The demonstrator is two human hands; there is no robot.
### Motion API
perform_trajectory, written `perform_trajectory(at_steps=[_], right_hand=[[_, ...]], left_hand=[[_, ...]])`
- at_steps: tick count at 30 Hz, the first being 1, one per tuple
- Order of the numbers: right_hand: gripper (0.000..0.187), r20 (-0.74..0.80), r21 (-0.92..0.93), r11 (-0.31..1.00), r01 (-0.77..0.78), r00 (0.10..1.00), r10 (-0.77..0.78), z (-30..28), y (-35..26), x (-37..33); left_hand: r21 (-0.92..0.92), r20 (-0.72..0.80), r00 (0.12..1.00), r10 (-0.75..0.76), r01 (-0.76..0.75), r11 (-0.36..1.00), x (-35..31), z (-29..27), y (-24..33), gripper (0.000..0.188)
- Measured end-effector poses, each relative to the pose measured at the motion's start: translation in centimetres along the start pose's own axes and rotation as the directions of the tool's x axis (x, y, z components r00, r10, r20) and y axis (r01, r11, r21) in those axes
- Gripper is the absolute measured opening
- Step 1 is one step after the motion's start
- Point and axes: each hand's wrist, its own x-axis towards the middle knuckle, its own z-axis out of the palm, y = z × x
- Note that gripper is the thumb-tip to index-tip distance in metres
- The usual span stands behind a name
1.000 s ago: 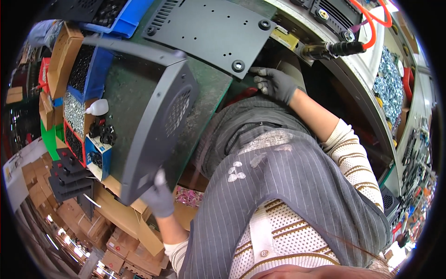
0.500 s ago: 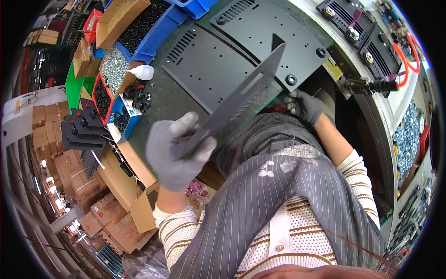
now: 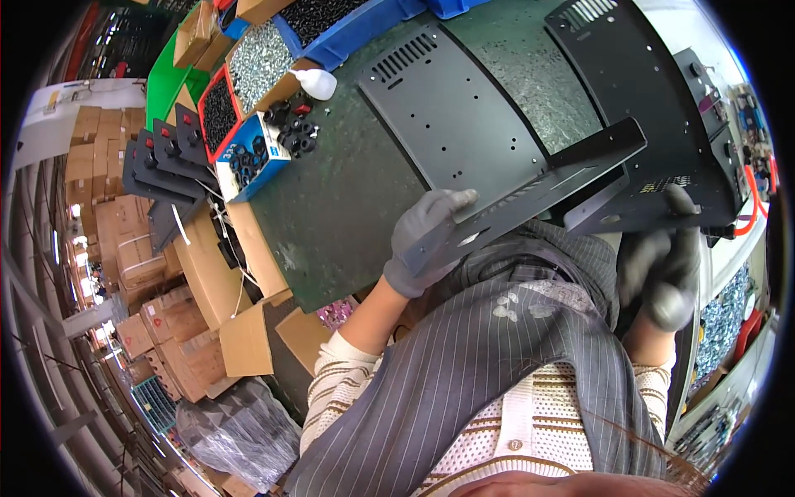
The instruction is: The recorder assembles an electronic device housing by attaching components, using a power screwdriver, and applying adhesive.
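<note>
Green counter crowded with parts bins — black metal panel held at its near edge.
Left hand clenches the panel's lower corner; right hand steadies beneath, grip unclear — better to support both ends evenly.

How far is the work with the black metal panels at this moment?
Already done, it seems: one flat black panel lies on the green bench. In hand: the left hand grips the near end of a black cover, and the right hand, blurred, is at its other side under a black chassis. Still left: the bins of screws and black knobs lie untouched.
</note>
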Motion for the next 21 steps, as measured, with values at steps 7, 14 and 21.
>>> perform_trajectory(at_steps=[7, 14, 21], right_hand=[[0.038, -0.168, -0.585, 0.805, 0.095, 0.957, -0.235, -4.0, -4.5, 2.3], [0.045, -0.178, -0.404, 0.904, 0.14, 0.957, -0.228, -5.4, -2.1, 5.9], [0.045, -0.199, -0.445, 0.883, 0.152, 0.944, -0.262, -4.9, -0.7, 7.6]], left_hand=[[-0.133, 0.072, 0.997, 0.042, -0.032, 0.991, -0.3, -0.8, -1.1, 0.022], [-0.127, 0.122, 0.99, 0.076, -0.061, 0.99, -0.2, -0.3, -0.7, 0.024], [-0.208, 0.2, 0.975, 0.092, -0.049, 0.977, 2.3, -3.1, -0.2, 0.022]])
